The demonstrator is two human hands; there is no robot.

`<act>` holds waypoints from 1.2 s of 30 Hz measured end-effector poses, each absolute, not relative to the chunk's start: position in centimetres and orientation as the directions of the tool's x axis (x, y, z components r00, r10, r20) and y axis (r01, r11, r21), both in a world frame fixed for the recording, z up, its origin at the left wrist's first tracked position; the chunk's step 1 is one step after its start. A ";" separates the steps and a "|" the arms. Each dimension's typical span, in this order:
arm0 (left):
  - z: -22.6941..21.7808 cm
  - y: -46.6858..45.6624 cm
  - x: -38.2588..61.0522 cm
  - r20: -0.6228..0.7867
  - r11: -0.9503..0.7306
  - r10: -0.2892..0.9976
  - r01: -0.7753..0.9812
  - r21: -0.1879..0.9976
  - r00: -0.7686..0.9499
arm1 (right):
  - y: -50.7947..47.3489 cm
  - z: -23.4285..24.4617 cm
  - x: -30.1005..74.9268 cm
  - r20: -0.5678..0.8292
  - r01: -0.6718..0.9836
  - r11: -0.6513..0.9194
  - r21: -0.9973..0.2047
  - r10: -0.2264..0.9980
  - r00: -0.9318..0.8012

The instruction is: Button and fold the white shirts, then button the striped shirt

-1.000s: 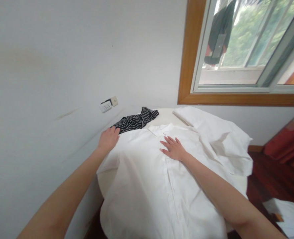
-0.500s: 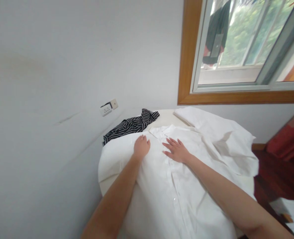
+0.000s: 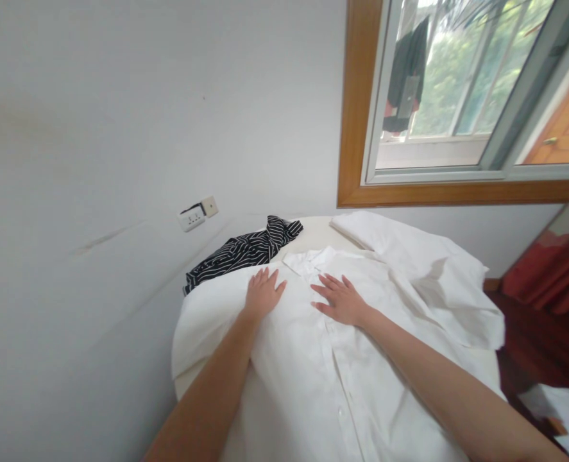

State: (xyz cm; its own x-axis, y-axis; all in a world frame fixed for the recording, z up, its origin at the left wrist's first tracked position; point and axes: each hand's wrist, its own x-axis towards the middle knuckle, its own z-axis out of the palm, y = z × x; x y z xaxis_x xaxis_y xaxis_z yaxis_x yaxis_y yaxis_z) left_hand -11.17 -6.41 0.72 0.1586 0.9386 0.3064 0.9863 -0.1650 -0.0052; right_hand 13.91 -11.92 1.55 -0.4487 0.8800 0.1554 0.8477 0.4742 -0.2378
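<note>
A white button-up shirt (image 3: 303,378) lies spread over a pale rounded table, its collar toward the wall and its button strip running toward me. My left hand (image 3: 262,294) rests flat on the shirt's left shoulder area, fingers stretched out. On the other side of the collar, my right hand (image 3: 339,300) lies palm down with spread fingers beside the button strip. Neither hand grips the cloth. The sleeve (image 3: 423,263) on the right is laid out with folds and hangs over the table's edge.
A black-and-white striped garment (image 3: 246,253) lies bunched along the wall side of the table (image 3: 317,230). A socket (image 3: 192,218) sits on the wall at left. Behind is a wood-framed window (image 3: 438,192). At right are a red curtain (image 3: 548,269) and a white item (image 3: 563,410) low down.
My left hand has shifted slightly left across the shirt, and its fingers have spread apart. My right hand stays nearly in place. The view has turned a little.
</note>
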 end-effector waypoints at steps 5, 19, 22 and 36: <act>1.0 -6.3 -9.9 0.328 -0.372 0.878 0.928 0.012 0.348 | -11.9 1.8 13.8 0.143 0.853 0.479 -0.209 0.878 -0.458; 0.9 -6.8 -9.2 0.196 -0.340 0.924 0.940 0.023 0.329 | -12.0 2.0 13.7 0.223 0.855 0.489 -0.175 0.865 -0.449; 1.0 -6.9 -9.1 0.191 -0.337 0.926 0.941 0.031 0.326 | -10.8 2.0 15.3 0.245 0.907 0.397 -0.142 0.902 -0.357; 0.9 -6.9 -9.2 0.237 -0.337 0.922 0.936 0.100 0.307 | -8.4 0.3 19.1 0.195 0.998 0.043 -0.051 0.980 -0.033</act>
